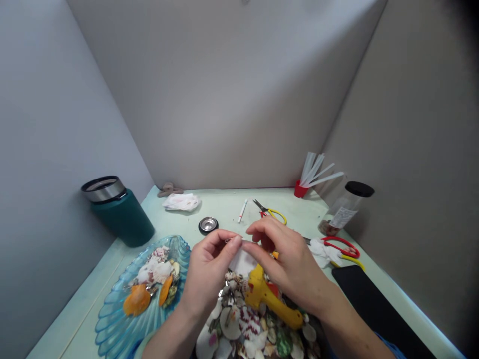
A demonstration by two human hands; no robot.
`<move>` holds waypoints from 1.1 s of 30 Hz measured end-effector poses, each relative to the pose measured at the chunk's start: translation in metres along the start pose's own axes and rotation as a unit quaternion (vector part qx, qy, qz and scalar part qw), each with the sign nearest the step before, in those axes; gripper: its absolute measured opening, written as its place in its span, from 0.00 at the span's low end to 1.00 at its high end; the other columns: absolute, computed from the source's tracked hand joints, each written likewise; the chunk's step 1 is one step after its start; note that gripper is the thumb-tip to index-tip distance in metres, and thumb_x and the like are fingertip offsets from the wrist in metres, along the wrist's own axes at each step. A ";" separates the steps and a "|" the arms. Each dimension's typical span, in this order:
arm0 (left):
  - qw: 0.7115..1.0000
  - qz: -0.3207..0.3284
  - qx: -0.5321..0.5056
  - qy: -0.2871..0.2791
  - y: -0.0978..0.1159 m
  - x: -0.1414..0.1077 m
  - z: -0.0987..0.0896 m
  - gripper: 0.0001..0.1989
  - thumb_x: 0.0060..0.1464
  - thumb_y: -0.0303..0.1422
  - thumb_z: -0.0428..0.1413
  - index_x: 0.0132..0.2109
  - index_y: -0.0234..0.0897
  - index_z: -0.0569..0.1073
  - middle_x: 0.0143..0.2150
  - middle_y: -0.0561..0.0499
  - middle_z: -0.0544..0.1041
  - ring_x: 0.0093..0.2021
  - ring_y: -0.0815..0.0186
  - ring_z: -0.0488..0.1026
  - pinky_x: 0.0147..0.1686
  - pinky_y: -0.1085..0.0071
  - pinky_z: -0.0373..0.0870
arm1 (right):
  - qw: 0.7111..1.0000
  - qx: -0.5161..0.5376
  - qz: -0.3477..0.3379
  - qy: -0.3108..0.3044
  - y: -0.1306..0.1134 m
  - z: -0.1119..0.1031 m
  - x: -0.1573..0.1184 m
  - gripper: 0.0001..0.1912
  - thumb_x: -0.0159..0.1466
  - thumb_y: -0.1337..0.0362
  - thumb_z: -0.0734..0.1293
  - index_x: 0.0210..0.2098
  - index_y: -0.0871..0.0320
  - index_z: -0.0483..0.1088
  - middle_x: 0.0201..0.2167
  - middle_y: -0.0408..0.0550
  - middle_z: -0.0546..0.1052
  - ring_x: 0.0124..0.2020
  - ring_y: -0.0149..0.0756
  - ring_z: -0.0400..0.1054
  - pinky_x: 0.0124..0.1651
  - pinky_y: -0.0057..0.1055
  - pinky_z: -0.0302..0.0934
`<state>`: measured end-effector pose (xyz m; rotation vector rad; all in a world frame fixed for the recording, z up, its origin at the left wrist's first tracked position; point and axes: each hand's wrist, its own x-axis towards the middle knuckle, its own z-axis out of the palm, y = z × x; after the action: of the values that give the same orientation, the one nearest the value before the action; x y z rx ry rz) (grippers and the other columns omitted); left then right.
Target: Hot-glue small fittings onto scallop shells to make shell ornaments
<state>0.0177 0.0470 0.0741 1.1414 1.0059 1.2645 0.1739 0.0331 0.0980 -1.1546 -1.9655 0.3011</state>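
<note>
Near the middle of the view, my left hand [214, 259] pinches something small and thin between thumb and forefinger; what it is I cannot make out. My right hand [279, 247] is beside it, its thumb tip almost at the left fingertips and its other fingers bent. Whether the right fingers grip anything is hidden. Below the hands lies a pile of mixed shells [249, 324]. A yellow glue gun [273, 301] rests on the shells, under my right wrist. Something white [242, 263] shows between the hands.
A blue shell-shaped dish [116, 309] with shells stands left, below a teal bottle [123, 217]. Behind are a round lid [208, 225], a marker [242, 211] and yellow-handled scissors [277, 215]. At right are a red cup of glue sticks [300, 190], a jar [342, 212], red-handled scissors [342, 241] and a black slab [377, 309].
</note>
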 end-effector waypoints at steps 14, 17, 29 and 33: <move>0.996 -0.025 -0.069 -0.041 0.000 0.001 0.003 0.11 0.46 0.34 0.63 0.38 0.36 0.76 0.35 0.50 0.77 0.34 0.70 0.71 0.33 0.76 0.68 | 0.999 -0.023 -0.022 0.031 0.003 0.002 -0.001 0.04 0.65 0.69 0.60 0.35 0.58 0.66 0.32 0.47 0.70 0.32 0.33 0.64 0.35 0.30 0.58; 0.993 -0.046 -0.100 -0.045 0.000 0.002 0.003 0.11 0.46 0.33 0.63 0.39 0.36 0.77 0.35 0.50 0.78 0.33 0.70 0.72 0.33 0.77 0.68 | 0.998 -0.036 -0.030 0.041 0.005 0.003 -0.001 0.04 0.65 0.69 0.60 0.35 0.58 0.66 0.33 0.48 0.70 0.33 0.34 0.64 0.35 0.31 0.58; 0.995 -0.044 -0.081 -0.045 0.000 0.001 0.003 0.09 0.48 0.34 0.62 0.36 0.33 0.78 0.33 0.49 0.79 0.33 0.70 0.71 0.35 0.76 0.67 | 0.993 -0.085 -0.067 0.051 0.001 0.004 -0.001 0.06 0.65 0.68 0.59 0.37 0.58 0.69 0.35 0.50 0.72 0.38 0.37 0.66 0.41 0.34 0.62; 0.997 -0.034 -0.061 -0.033 0.000 0.000 0.003 0.08 0.48 0.34 0.62 0.35 0.34 0.78 0.32 0.50 0.79 0.34 0.69 0.71 0.36 0.76 0.68 | 0.989 -0.110 -0.078 0.053 0.001 0.006 -0.002 0.08 0.65 0.69 0.59 0.40 0.58 0.69 0.37 0.51 0.71 0.38 0.37 0.66 0.40 0.33 0.62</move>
<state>0.0205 0.0472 0.0747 1.0399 0.8998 1.2091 0.1708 0.0329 0.0922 -1.1216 -2.0180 -0.0598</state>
